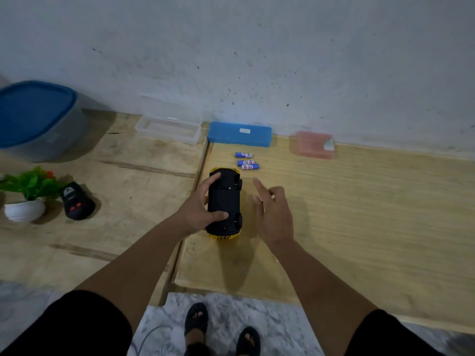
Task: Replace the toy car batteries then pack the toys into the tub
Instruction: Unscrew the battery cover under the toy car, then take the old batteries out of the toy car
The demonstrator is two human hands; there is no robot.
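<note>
A yellow toy car (226, 199) lies upside down on the wooden table, its black underside facing up. My left hand (199, 206) grips the car from its left side, thumb across the rear. Just right of the car hovers my right hand (273, 211), fingers spread; something yellow shows faintly beneath it, too hidden to name. Three blue batteries (247, 161) lie on the table beyond the car. A grey tub with a blue lid (33, 116) stands at the far left.
A black remote control (77, 201) lies left beside a small potted plant (27, 196). Along the wall sit an open clear box (168, 129), a blue case (239, 133) and a pink box (314, 145). The table's front edge is near my feet.
</note>
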